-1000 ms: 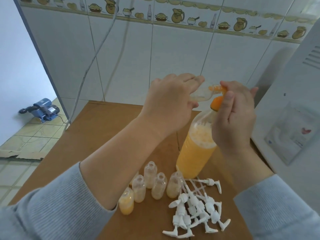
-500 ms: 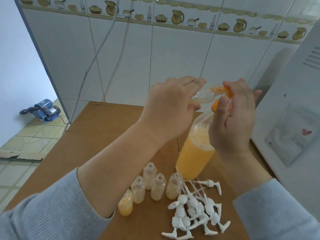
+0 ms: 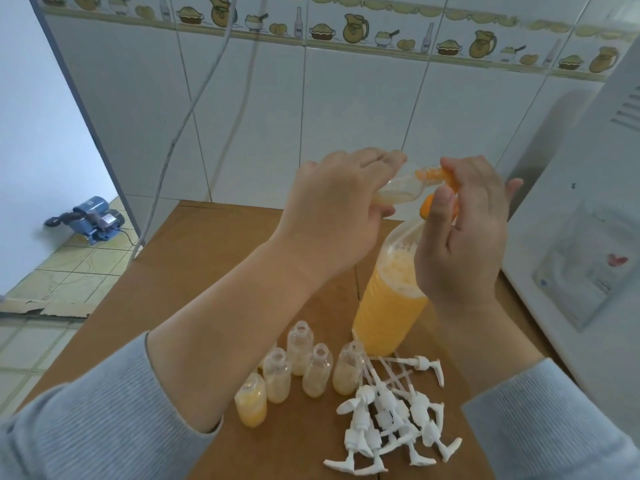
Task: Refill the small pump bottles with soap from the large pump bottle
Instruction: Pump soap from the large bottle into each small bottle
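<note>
- Wooden table (image 3: 214, 271) carries the whole job, set against a tiled wall (image 3: 346, 116) with a white appliance (image 3: 588, 202) just to the right; everything sits within easy reach of both arms
- Orange soap fills the big bottle (image 3: 388, 306) to roughly its shoulder, foam on top; it stands upright on the table behind the small ones, its orange pump (image 3: 437, 178) raised to meet the bottle being filled
- Left hand (image 3: 332, 209) is wrapped round a small bottle (image 3: 398, 190), tipped near flat with its mouth at the pump's spout, likely so the soap runs straight in; a shallow pale layer lies along its lower side
- Right hand (image 3: 464, 233) rests at the pump, fingers fairly straight over the orange head rather than clamped round it; it seems placed to press; the two hands are close together, nearly touching
- Five open bottles (image 3: 298, 372) stand clustered before the big one; the nearest (image 3: 251, 400) looks nearly full of orange; the others hold only pale dregs low down, so most of the filling seems undone
- White pump tops (image 3: 391, 417) lie heaped beside them, off so the necks stay clear
</note>
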Demonstrator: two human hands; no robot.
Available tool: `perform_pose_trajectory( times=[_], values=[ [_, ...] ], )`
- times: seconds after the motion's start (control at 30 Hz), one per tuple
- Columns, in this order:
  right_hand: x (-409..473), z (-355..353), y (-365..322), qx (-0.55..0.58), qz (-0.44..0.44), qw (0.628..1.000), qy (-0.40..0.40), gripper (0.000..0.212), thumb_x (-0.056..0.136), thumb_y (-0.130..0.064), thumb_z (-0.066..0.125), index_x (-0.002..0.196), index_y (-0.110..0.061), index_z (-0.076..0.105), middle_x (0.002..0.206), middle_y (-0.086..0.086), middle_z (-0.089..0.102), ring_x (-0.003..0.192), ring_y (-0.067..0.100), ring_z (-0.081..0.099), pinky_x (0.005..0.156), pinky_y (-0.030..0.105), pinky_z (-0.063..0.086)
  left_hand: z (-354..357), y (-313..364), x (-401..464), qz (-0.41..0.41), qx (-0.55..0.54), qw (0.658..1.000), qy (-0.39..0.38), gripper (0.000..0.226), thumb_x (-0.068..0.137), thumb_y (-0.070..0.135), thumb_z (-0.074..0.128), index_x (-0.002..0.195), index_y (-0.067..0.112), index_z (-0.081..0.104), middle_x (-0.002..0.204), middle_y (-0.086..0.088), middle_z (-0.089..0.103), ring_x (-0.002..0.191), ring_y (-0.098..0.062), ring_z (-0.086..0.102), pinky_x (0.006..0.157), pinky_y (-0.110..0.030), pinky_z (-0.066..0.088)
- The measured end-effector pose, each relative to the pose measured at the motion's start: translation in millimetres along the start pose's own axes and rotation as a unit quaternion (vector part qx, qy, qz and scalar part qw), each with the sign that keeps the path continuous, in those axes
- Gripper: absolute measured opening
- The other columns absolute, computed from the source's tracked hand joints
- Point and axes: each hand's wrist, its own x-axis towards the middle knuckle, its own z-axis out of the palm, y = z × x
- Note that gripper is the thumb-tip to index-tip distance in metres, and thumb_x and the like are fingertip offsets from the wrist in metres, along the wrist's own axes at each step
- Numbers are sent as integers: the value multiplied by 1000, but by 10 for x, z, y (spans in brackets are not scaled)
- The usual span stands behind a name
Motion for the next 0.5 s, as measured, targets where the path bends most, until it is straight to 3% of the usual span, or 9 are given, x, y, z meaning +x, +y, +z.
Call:
perform_pose_trajectory(
  times=[0.1, 0.3, 0.5],
  values=[
    [-28, 6, 23, -6, 11, 1000, -14, 44, 100, -29, 28, 119, -5, 58, 120, 11, 60, 126, 26, 46, 117, 29, 5, 22, -11, -17, -5, 4, 1000, -18, 53, 86, 25, 65, 136, 21, 48, 131, 6, 57, 115, -22, 54, 94, -47, 43],
    [127, -158, -72, -16, 10, 996, -82, 60, 98, -45, 17, 129, -9, 52, 133, 6, 53, 140, 20, 26, 116, 32, 4, -89, -7, 29, 5, 30, 999, 15, 53, 83, 23, 69, 133, 19, 52, 126, 3, 61, 108, -26, 58, 88, -47, 45],
    [31, -84, -18, 2, 4, 1000, -28, 58, 100, -42, 19, 124, -3, 54, 124, 11, 58, 132, 24, 39, 118, 34, 11, -24, 14, 23, 3, 9, 1000, 19, 52, 84, 22, 67, 133, 23, 51, 127, 8, 60, 109, -22, 58, 88, -43, 43]
  ],
)
